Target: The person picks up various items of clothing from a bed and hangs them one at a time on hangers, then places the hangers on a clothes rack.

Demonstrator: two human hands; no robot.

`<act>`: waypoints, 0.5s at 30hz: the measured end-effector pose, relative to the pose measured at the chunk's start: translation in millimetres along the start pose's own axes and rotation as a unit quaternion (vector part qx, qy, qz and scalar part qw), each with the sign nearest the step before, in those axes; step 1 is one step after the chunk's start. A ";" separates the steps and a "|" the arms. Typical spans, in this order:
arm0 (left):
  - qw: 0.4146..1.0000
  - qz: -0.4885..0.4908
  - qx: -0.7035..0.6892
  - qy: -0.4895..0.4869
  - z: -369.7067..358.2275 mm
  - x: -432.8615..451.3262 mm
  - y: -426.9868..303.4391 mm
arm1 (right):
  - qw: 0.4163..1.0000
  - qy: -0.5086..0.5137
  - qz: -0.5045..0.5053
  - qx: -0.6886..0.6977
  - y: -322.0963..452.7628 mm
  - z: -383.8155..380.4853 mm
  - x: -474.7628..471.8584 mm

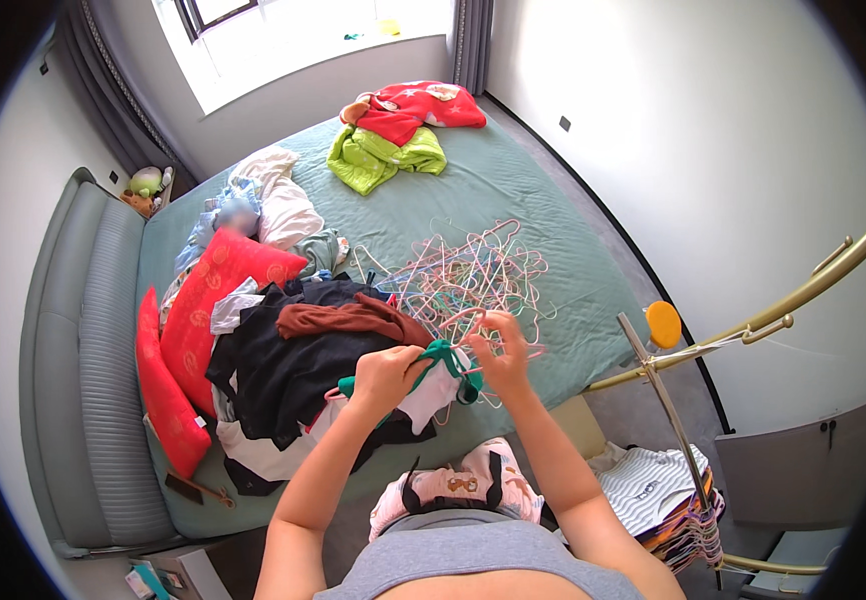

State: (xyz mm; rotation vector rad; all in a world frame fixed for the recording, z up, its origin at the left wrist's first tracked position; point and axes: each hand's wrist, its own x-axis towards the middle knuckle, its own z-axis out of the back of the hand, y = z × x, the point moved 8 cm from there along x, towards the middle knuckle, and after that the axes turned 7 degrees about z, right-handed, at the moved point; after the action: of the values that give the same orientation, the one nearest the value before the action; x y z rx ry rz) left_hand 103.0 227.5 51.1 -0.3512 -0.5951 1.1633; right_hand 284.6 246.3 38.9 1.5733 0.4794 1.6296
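My left hand (389, 379) grips the green edge of a white garment with green trim (433, 388). At its right, my right hand (502, 352) has its fingers closed around a pink clothes hanger (466, 319), whose lower part runs into the garment. Beyond my hands, a tangled heap of thin coloured hangers (470, 274) lies on the bed. Left of the heap are a black garment (290, 367) and a rust-brown garment (343, 319), piled over lighter clothes.
Red cushions (204, 330) lean by the padded headboard (95, 360). Red and green blankets (388, 154) lie at the bed's far side. A brush (185, 487) rests near its left edge. At right stand a metal rail (665, 405) and hung clothes (654, 484).
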 end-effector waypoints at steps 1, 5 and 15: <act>0.999 0.024 -0.016 -0.017 2.1 -1.4 0.9 | 0.995 -0.057 0.059 -0.047 5.6 11.8 -3.9; 0.997 0.054 -0.033 -0.047 -2.3 -7.2 6.4 | 0.989 0.127 -0.005 -0.079 -3.3 -17.4 -40.6; 0.980 0.108 -0.107 -0.130 20.5 -18.3 48.3 | 0.962 0.194 -0.172 0.083 -22.7 -44.5 -94.9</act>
State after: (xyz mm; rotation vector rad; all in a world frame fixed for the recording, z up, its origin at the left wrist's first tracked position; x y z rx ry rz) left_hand 49.4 227.4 36.3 -0.4602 -0.9326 1.3698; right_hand 239.3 199.9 -46.5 1.1967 1.0609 1.6533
